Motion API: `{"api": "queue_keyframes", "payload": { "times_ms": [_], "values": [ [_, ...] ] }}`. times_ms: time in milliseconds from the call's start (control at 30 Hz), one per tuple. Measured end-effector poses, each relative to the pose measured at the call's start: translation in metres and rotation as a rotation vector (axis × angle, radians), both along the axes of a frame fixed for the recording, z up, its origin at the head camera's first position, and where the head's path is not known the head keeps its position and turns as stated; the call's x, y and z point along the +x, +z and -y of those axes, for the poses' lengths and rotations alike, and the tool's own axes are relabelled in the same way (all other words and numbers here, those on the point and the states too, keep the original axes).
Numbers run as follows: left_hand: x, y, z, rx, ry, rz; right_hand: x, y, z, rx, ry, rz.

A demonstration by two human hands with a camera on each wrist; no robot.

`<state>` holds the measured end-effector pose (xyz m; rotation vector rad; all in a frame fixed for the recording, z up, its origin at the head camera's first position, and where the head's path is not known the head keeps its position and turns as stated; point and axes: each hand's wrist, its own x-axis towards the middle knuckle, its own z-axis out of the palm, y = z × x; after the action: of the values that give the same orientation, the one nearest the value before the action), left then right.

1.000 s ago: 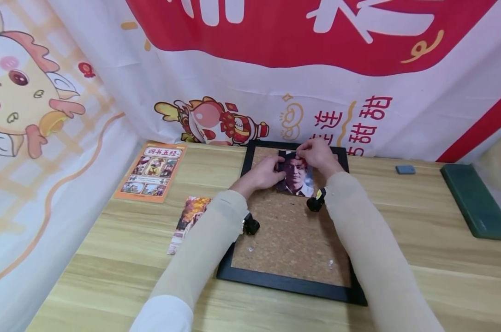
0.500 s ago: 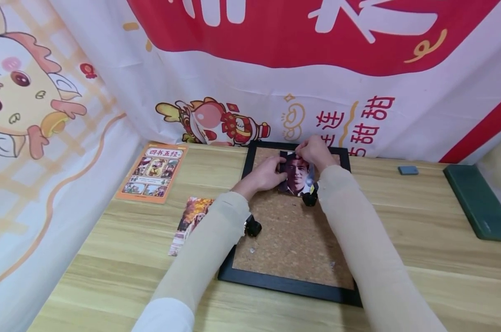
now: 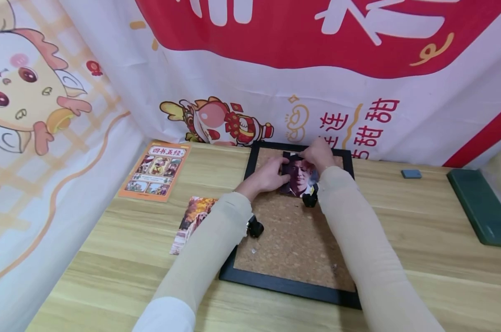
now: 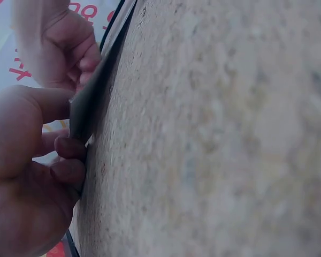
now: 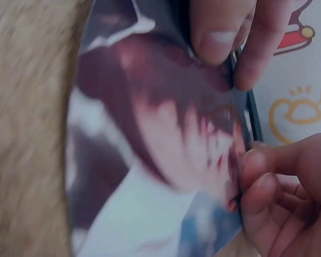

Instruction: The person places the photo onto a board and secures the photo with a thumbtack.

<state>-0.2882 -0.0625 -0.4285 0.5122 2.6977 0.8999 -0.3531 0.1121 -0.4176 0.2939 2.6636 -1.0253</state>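
A portrait photo [image 3: 299, 176] lies over the upper part of a cork board [image 3: 288, 240] with a black frame. My left hand [image 3: 268, 176] pinches its left edge; in the left wrist view the photo's edge [image 4: 88, 107] is lifted off the cork between thumb and fingers. My right hand [image 3: 319, 154] is at the photo's top edge. In the right wrist view its thumb and forefinger [image 5: 255, 167] pinch together right at that edge, and I cannot tell whether anything small is between them. The fingers partly hide the photo's top.
Left of the board lie an autumn photo [image 3: 191, 216], partly under the left sleeve, and an orange-bordered booklet [image 3: 156, 170]. Small clear bits [image 3: 253, 251] sit on the lower cork. To the right are a small blue block [image 3: 411, 174] and a green case [image 3: 480, 205]. A printed cloth [image 3: 234, 74] hangs behind.
The right wrist has swung slightly left and the right hand has turned over the photo's top edge, its fingers now more hidden. The left hand keeps its hold. The head view has shifted slightly.
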Motion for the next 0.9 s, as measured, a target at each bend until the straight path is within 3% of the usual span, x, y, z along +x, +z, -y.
{"api": "queue_keyframes", "payload": {
  "times_ms": [167, 367, 567, 733, 900],
  "values": [
    [0.003, 0.003, -0.002, -0.006, 0.042, 0.003, -0.002, -0.006, -0.007, -0.208, -0.139, 0.143],
    [0.003, 0.006, -0.005, -0.047, 0.049, -0.007, -0.002, -0.008, -0.011, -0.299, -0.175, 0.151],
    [0.002, 0.008, -0.007, -0.081, 0.066, 0.03, 0.001, -0.006, -0.011, -0.264, -0.128, 0.133],
    [0.001, 0.006, -0.008, -0.073, 0.073, 0.019, 0.004, -0.005, -0.011, -0.213, -0.108, 0.12],
    [0.003, 0.004, -0.008, -0.073, 0.079, 0.013, 0.01, -0.004, -0.013, -0.294, -0.084, 0.121]
  ]
}}
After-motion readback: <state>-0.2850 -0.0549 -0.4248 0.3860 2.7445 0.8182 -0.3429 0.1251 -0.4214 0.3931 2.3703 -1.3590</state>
